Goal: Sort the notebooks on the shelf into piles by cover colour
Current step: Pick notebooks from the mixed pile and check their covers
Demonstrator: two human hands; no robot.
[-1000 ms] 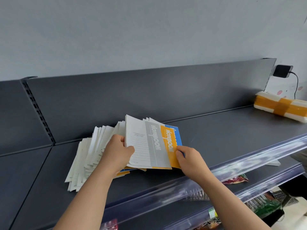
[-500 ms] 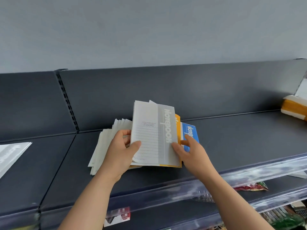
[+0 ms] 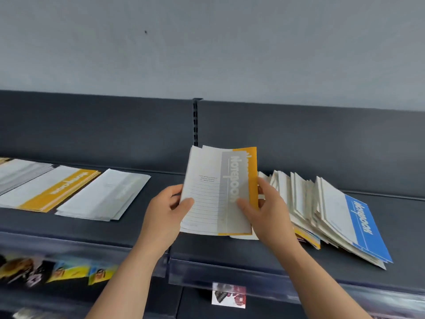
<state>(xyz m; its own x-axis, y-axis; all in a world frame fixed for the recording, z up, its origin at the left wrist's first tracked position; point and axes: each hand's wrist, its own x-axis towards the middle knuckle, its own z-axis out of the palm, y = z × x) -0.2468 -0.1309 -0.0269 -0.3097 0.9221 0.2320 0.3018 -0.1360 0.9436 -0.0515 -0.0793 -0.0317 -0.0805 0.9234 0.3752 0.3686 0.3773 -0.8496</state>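
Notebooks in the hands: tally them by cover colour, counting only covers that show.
Grey notebook: 1
Yellow notebook: 1
Total: 2, gripped together by the left hand and the right hand. A pale edge below them may be a third; its cover is hidden.

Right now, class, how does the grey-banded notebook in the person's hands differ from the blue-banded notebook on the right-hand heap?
The grey-banded notebook carries a grey strip; the blue-banded notebook a blue one. The grey one is held up by the left hand and right hand; the blue one lies untouched on the heap. Both have white covers and lettered bands.
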